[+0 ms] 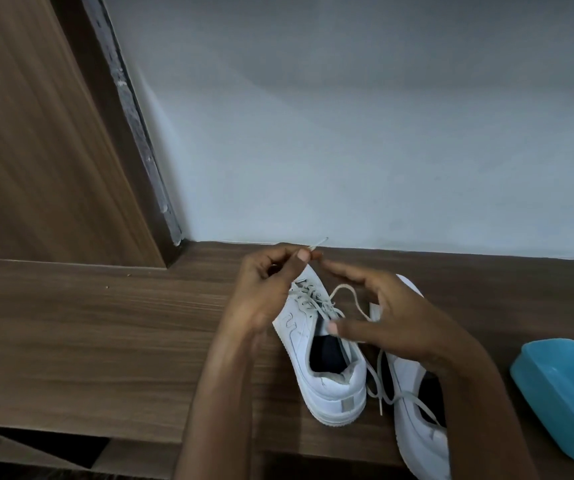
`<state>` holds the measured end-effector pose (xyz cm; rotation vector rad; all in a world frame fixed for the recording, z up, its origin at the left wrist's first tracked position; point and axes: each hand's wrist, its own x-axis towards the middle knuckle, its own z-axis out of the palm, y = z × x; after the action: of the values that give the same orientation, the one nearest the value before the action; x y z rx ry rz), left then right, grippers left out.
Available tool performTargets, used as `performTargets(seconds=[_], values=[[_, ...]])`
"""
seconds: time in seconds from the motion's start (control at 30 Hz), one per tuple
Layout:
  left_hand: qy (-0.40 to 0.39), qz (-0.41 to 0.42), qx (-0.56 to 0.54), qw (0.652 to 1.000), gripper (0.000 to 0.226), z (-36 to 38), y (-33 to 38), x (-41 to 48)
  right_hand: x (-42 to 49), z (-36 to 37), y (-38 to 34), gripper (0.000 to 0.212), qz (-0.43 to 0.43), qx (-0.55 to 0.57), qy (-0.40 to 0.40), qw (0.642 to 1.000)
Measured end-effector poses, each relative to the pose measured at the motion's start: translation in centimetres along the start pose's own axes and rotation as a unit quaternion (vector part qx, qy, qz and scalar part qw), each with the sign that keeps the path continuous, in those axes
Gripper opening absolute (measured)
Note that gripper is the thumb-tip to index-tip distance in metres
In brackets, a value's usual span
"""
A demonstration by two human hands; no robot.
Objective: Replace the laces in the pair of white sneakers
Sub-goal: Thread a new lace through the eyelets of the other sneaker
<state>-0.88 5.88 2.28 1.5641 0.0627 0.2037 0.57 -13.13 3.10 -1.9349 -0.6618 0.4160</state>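
White sneakers stand as a pair toward the right half of a wooden worktop (105, 323), heels toward the viewer and toes toward the back edge, where a pale wall (348, 133) rises. At far left an upright wood panel (36, 133) closes off the back left corner.

The left hand (268, 289) is closed in a pinch on the tip of a grey lace (348, 292), held above the toe of the left sneaker (334, 382) close to the back edge. The lace runs through the shoe's front eyelets and loops away to the right.

The right hand (400, 320) is open, fingers spread, holding nothing, hovering over the right sneaker (417, 441), thumb near the left shoe's tongue. A loose lace strand lies between the shoes.

The step looks like working the lace through the left shoe's eyelets; whether it is coming out or going in cannot be told. Next, the free hand likely needs to steady the shoe or take up the loop.

A blue tub (562, 396) sits at the right edge, near the right shoe. The worktop's left half is open; the right shoe's heel reaches the front edge.
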Motion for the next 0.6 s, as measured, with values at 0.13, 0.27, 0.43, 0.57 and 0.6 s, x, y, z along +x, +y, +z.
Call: performTargets(seconds=[0.13, 0.27, 0.43, 0.57, 0.6], values=[[-0.016, 0.047, 0.008, 0.999, 0.017, 0.6, 0.4, -0.1, 1.4, 1.9, -0.7, 0.025, -0.035, 0.167, 0.169, 0.971], [0.004, 0.065, 0.044, 0.997, 0.015, 0.8, 0.4, -0.1, 1.9, 2.7, -0.5, 0.019, -0.057, 0.256, 0.226, 0.938], [-0.015, 0.078, 0.086, 0.993, 0.016, 1.1, -0.1, 0.0, 2.5, 3.1, 0.0, 0.015, -0.043, 0.292, 0.263, 0.919], [-0.019, 0.04, 0.155, 0.987, 0.019, 0.2, -1.2, 0.5, 2.7, 3.1, 0.2, 0.015, -0.066, 0.332, 0.301, 0.892], [0.014, 0.031, 0.198, 0.98, 0.019, -0.2, -1.5, 0.6, 2.7, 2.8, 0.3, 0.017, -0.071, 0.347, 0.316, 0.88]])
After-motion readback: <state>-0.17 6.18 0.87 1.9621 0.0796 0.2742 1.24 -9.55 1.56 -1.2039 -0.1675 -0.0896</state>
